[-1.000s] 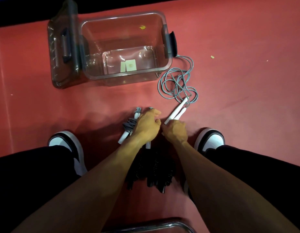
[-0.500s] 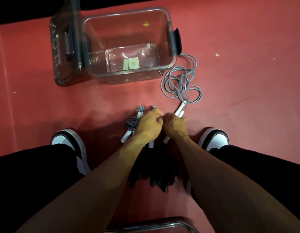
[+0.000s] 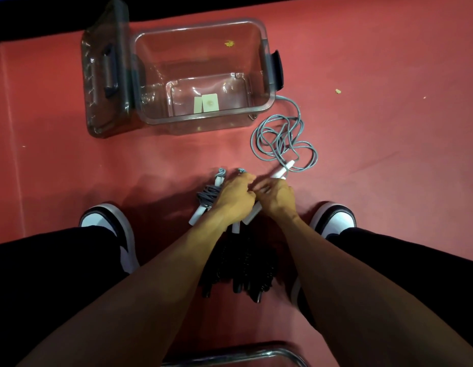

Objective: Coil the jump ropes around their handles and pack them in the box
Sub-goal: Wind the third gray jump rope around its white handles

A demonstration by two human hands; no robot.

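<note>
A clear plastic box (image 3: 203, 118) stands open on the red floor, with only small paper labels on its bottom. A grey jump rope (image 3: 283, 140) lies in loose loops right of the box, its white handles (image 3: 281, 172) running under my right hand (image 3: 277, 197), which grips them. My left hand (image 3: 235, 196) curls over a coiled grey rope bundle (image 3: 207, 197) with white handles. Black coiled ropes (image 3: 240, 266) lie between my feet, partly hidden by my forearms.
The box's lid (image 3: 105, 72) leans open at its left side. My two white-and-black shoes (image 3: 108, 223) (image 3: 333, 217) flank the ropes. A metal chair bar (image 3: 230, 354) runs along the bottom edge. A dark wall base borders the floor at the top.
My right hand slid up the white handles and closer to my left hand. The handles were drawn toward me, so less of them shows beyond my fingers.
</note>
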